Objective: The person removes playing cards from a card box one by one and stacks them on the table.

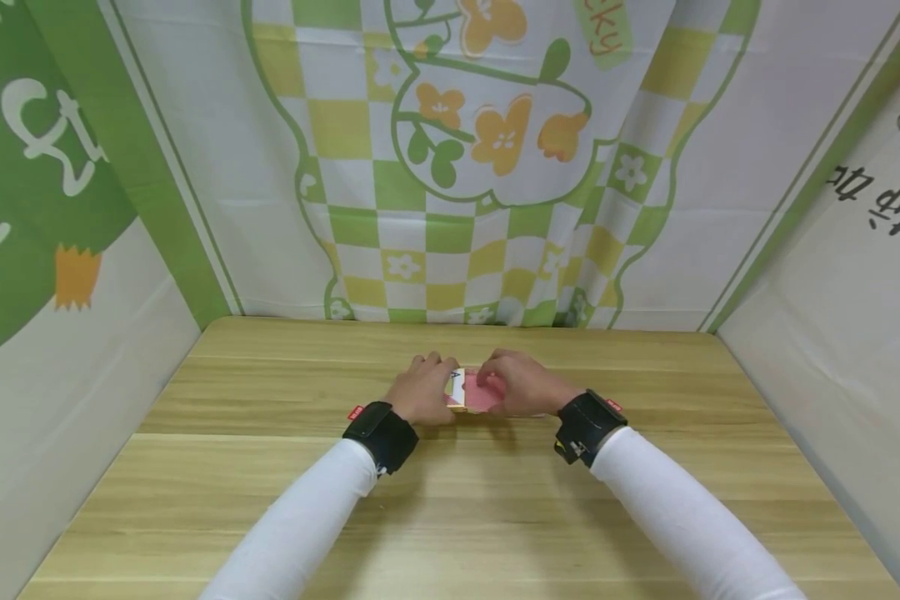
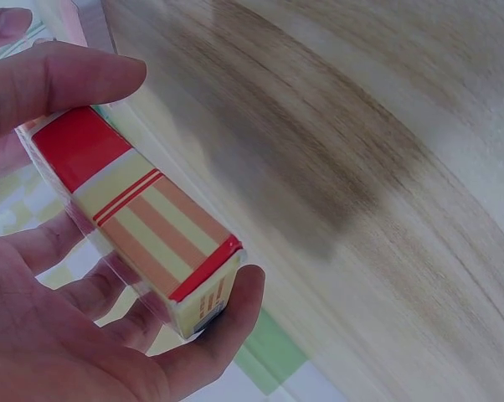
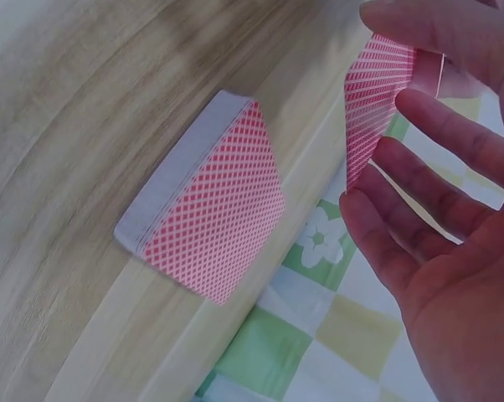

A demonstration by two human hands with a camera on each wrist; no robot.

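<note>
My left hand (image 1: pixel 422 390) grips a small card box (image 2: pixel 143 201), thumb on one side and fingers round the other. The side facing the left wrist view is red, with cream and orange stripes. From the right, my right hand (image 1: pixel 528 385) pinches a red-patterned playing card (image 3: pixel 378 100); whether more than one card is there, I cannot tell. In the head view the card meets the box's right end, where a white patch with an "A" shows. Below the right hand, a squared deck of red-backed cards (image 3: pixel 218 201) lies on the table.
The wooden table (image 1: pixel 450 517) runs back to a hanging checked cloth (image 1: pixel 495 250) with flower prints. Printed cloth walls stand at the left and right. Each wrist wears a black strap (image 1: pixel 381 435).
</note>
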